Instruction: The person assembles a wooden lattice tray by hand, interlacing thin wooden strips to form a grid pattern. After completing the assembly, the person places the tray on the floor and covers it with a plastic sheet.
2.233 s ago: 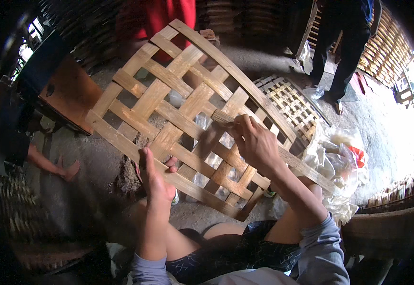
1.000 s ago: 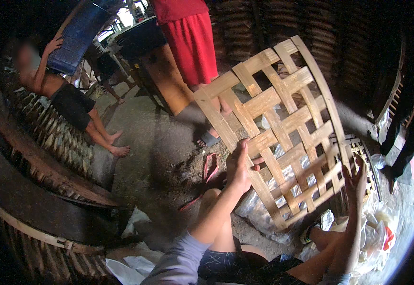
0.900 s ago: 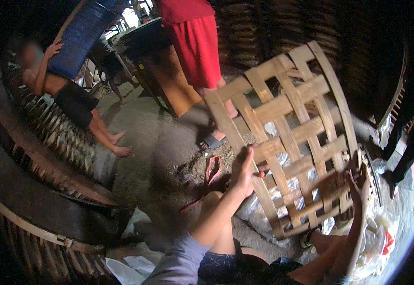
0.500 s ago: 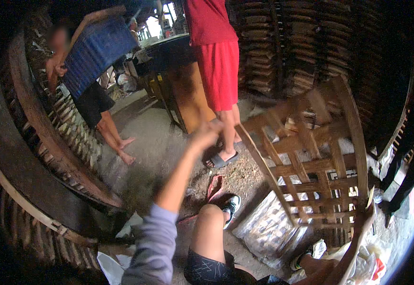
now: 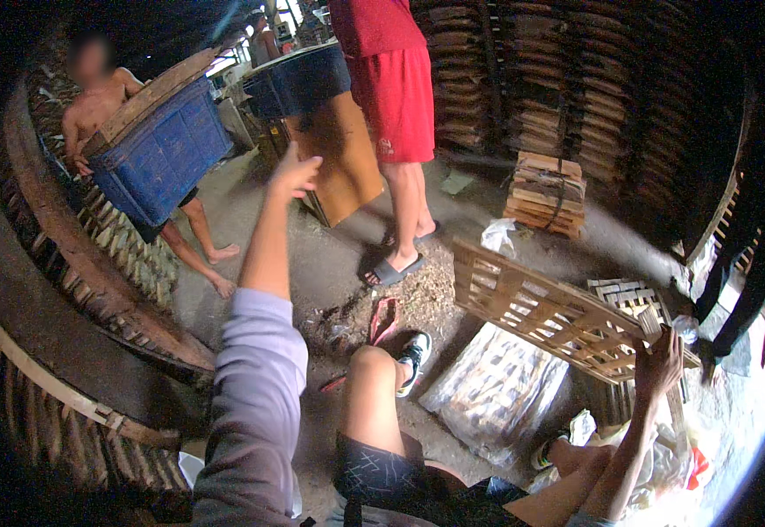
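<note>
The woven slat panel is gripped at its near corner by the right hand, fingers clamped on it, just past the raised knee. The left hand is lifted empty, fingers loose. Looks mid-reposition; a second grip seems needed next.

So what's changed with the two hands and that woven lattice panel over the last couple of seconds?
The left hand has let go of the woven bamboo lattice panel and lifted up and forward, arm stretched out, fingers empty. The panel has swung from upright and facing the camera to tilted low on the right, seen almost edge-on. The right hand keeps its grip on the panel's near edge. The person stays seated on the ground.
</note>
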Tool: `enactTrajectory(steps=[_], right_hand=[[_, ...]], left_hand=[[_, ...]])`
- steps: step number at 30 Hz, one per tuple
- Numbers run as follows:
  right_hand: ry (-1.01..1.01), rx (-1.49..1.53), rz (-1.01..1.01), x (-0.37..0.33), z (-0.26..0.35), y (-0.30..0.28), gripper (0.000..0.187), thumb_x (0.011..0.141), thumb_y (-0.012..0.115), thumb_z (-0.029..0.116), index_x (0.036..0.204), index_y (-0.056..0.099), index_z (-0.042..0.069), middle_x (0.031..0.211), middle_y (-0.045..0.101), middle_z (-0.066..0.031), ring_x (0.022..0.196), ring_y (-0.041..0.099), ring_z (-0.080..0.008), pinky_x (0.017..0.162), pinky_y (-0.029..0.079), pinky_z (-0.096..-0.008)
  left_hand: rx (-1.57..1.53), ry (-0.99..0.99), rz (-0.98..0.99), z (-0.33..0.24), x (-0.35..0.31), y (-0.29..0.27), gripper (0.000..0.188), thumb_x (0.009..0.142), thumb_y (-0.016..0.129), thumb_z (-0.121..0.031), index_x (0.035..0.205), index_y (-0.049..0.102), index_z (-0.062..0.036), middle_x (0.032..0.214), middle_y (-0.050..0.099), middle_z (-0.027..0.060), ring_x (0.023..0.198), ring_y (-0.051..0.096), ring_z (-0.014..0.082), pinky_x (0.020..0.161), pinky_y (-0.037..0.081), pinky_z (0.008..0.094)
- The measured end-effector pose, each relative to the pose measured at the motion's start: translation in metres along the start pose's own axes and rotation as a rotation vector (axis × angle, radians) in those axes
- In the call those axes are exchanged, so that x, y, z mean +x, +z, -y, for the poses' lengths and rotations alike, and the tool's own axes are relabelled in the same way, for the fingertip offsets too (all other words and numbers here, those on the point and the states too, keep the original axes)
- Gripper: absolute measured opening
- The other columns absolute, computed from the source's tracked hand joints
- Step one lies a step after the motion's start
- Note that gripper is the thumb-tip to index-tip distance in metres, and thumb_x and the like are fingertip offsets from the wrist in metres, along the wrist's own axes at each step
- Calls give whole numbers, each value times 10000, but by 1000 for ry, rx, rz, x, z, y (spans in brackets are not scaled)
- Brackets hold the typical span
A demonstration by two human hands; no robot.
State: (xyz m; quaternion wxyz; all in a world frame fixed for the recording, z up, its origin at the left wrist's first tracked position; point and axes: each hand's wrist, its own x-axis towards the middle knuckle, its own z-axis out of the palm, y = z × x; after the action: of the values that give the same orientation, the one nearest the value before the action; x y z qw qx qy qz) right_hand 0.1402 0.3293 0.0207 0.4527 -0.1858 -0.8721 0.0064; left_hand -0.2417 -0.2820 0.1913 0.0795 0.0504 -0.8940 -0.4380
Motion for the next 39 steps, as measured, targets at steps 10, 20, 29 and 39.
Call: enactTrajectory(steps=[10, 20, 29, 39], right_hand=[[698, 783, -50, -18, -87, 16, 485, 831, 764, 78, 1269, 570, 0, 1072, 676, -108, 991, 645, -218, 858, 507, -352], [536, 1063, -22, -26, -55, 21, 267, 878, 740, 87, 1118, 636, 35, 969, 687, -31, 840, 601, -104, 767, 468, -259], [565, 688, 349, -32, -43, 29, 532, 797, 762, 172, 1271, 565, 33, 953, 704, -166, 787, 685, -281, 714, 529, -386], [545, 960, 426, -38, -14, 31, 253, 918, 691, 102, 1148, 645, 7, 1031, 688, -40, 887, 606, -100, 806, 503, -269]], left_hand=[[-697, -124, 656, 24, -241, 310, 1033, 854, 616, -676, 1588, 159, -110, 1556, 334, 173, 1388, 375, 308, 1024, 408, 486], [-972, 82, 311, 15, -273, 335, 544, 887, 772, -314, 1197, 415, -45, 1082, 558, 106, 1072, 569, 195, 947, 458, 363], [-1169, 20, 234, 24, -276, 314, 448, 970, 600, -508, 843, 571, -79, 745, 578, 18, 618, 546, 136, 607, 451, 299], [-1088, -210, 238, 9, -278, 293, 365, 896, 724, -469, 812, 578, -145, 597, 458, -49, 526, 458, 76, 547, 495, 284]])
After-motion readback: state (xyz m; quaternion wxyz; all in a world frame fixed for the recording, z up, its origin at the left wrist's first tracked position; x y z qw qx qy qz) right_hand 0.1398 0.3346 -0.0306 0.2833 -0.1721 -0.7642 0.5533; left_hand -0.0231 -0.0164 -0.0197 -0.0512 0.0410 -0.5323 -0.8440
